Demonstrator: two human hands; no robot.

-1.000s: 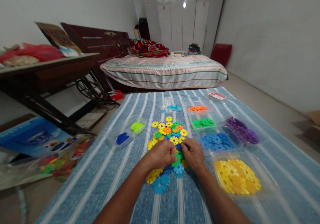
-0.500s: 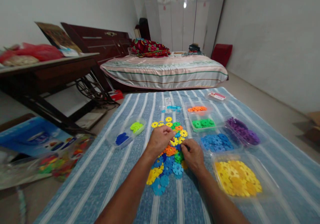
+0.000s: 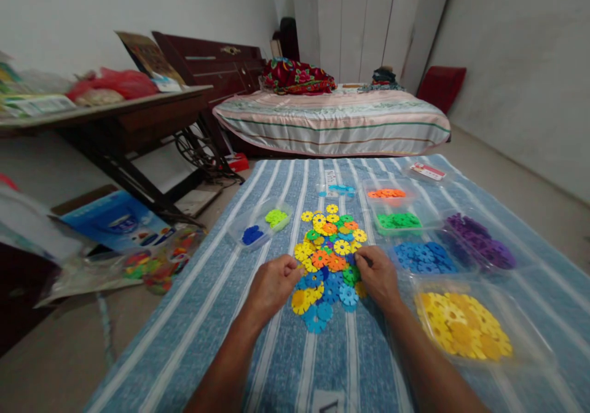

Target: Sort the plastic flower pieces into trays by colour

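Note:
A mixed pile of plastic snowflake discs (image 3: 329,259) lies on the striped cloth between my hands, in yellow, orange, green and several blues. My left hand (image 3: 274,285) is at the pile's left edge, thumb and fingers pinched together beside the yellow discs. Whatever is between those fingertips is hidden. My right hand (image 3: 378,276) is closed at the pile's right edge, its fingertips by a dark blue disc (image 3: 351,259); whether it grips that disc cannot be made out. To its right, clear tubs hold sorted blue discs (image 3: 424,258) and yellow discs (image 3: 463,327).
Further tubs hold green discs (image 3: 399,220), orange discs (image 3: 386,193) and purple discs (image 3: 479,241). At the left, one tub (image 3: 239,225) has dark blue and lime discs. A bed (image 3: 332,121) stands beyond the cloth-covered surface (image 3: 207,314); a sewing-machine table (image 3: 138,112) is left.
My left hand has drawn back from over the pile to its left edge, uncovering more discs. My right hand stays at the right edge. The view has turned a little left and down.

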